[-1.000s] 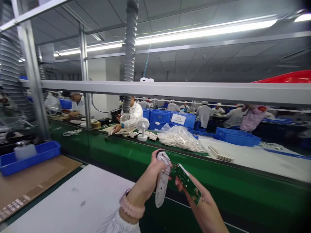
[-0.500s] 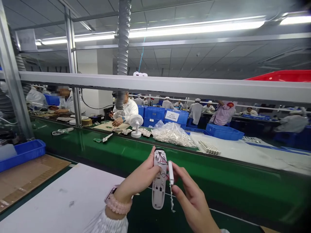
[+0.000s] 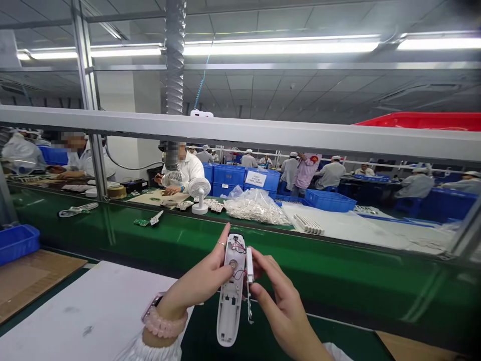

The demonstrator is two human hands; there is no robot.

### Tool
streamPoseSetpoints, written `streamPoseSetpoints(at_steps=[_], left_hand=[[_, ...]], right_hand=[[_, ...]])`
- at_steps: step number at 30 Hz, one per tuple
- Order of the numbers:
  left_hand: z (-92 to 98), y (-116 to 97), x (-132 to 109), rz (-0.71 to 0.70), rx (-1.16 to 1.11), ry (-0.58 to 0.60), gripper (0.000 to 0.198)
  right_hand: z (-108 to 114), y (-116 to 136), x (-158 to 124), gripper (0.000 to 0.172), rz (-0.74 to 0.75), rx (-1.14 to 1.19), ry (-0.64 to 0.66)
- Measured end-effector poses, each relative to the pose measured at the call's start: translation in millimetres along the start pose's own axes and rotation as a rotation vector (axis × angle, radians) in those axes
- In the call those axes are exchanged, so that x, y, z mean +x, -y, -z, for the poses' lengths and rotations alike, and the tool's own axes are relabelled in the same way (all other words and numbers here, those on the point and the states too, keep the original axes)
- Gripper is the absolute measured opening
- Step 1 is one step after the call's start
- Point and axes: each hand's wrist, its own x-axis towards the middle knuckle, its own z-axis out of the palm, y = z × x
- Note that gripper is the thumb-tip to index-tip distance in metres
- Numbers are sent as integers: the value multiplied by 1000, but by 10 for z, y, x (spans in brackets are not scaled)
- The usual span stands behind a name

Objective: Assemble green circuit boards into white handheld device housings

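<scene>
My left hand [image 3: 199, 286] grips a long white plastic housing [image 3: 230, 296], open side up, with a round metal part showing in it. My right hand [image 3: 280, 306] pinches a narrow circuit board [image 3: 248, 296] seen edge-on, with a white strip [image 3: 250, 264] along its top. Thin red and black wires [image 3: 238, 260] run between the housing and the board. The board stands just right of the housing, very close to it. My fingers hide part of both. A pink beaded bracelet [image 3: 165, 323] and a watch sit on my left wrist.
Below my hands lie a white mat [image 3: 86, 306] and a dark green conveyor belt [image 3: 338, 265] carrying a green board [image 3: 141, 222] and white parts. Beyond stand a small white fan [image 3: 199, 193], a bag of white parts [image 3: 255, 208], blue bins [image 3: 329, 200] and co-workers at benches.
The board has turned from face-on to edge-on and moved next to the housing, which now stands more upright. The view has swung, and parts on the belt have shifted left.
</scene>
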Motion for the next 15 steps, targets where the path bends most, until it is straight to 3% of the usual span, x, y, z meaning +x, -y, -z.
streamPoseSetpoints(at_steps=[15], left_hand=[[-52,21,38,-20,-18,-107,80]], right_hand=[[55,50,18,46,44,-96,44]])
